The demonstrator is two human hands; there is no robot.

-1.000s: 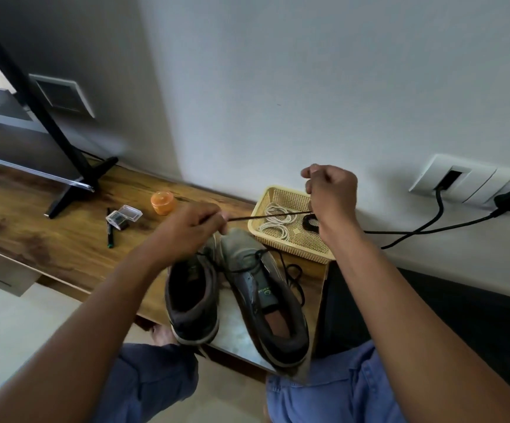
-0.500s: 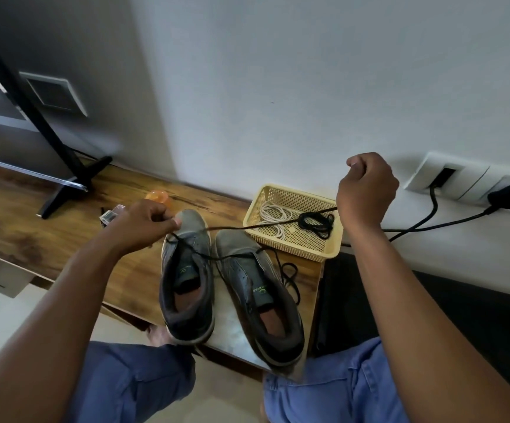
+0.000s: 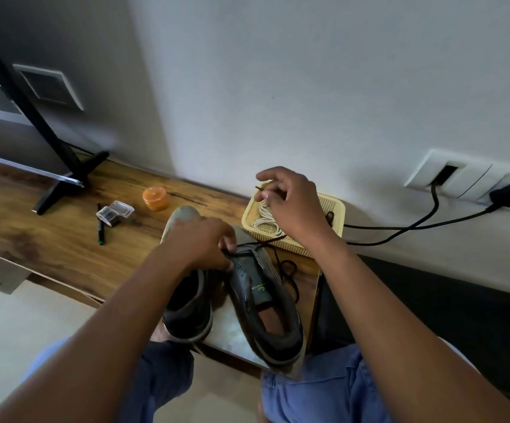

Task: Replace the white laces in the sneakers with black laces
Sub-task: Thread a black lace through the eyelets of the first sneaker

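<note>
Now | left hand (image 3: 200,244) pinches black lace (image 3: 249,243) | right hand (image 3: 293,206) pinches its tip

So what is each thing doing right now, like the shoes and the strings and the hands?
Left hand: pinches the black lace at the shoes.
Right hand: pinches the lace end above the basket.
Black lace: partly threaded, rest loose on the table.
White laces: coiled in the basket.
Basket: upright on the table.
Left sneaker: upright.
Right sneaker: upright.
Plug: in the socket.
</note>
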